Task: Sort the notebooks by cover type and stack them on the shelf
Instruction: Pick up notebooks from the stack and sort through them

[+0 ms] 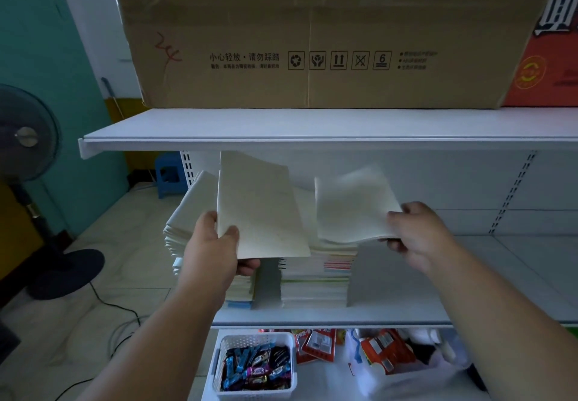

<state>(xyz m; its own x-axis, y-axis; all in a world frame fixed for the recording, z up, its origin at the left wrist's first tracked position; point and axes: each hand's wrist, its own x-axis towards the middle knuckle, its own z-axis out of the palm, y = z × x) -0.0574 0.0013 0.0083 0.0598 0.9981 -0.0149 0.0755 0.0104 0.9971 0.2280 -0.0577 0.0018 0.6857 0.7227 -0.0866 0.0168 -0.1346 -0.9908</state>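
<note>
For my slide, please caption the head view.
Each hand, left and right, holds a pale notebook above stacks on the shelf.

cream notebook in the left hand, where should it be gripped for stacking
Probably along its near left edge, where the left hand pinches the cream notebook now, coming from the left. It is flat and tilted, and that edge overhangs the stacks.

Both hands (215, 244) and forearms are bare, with no sleeves, rings or watch.

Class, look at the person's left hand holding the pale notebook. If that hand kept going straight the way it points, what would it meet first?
Probably the leftmost notebook stack on the shelf: the left hand points up and forward at it, gripping a pale notebook. Depth is unclear from one view.
</note>
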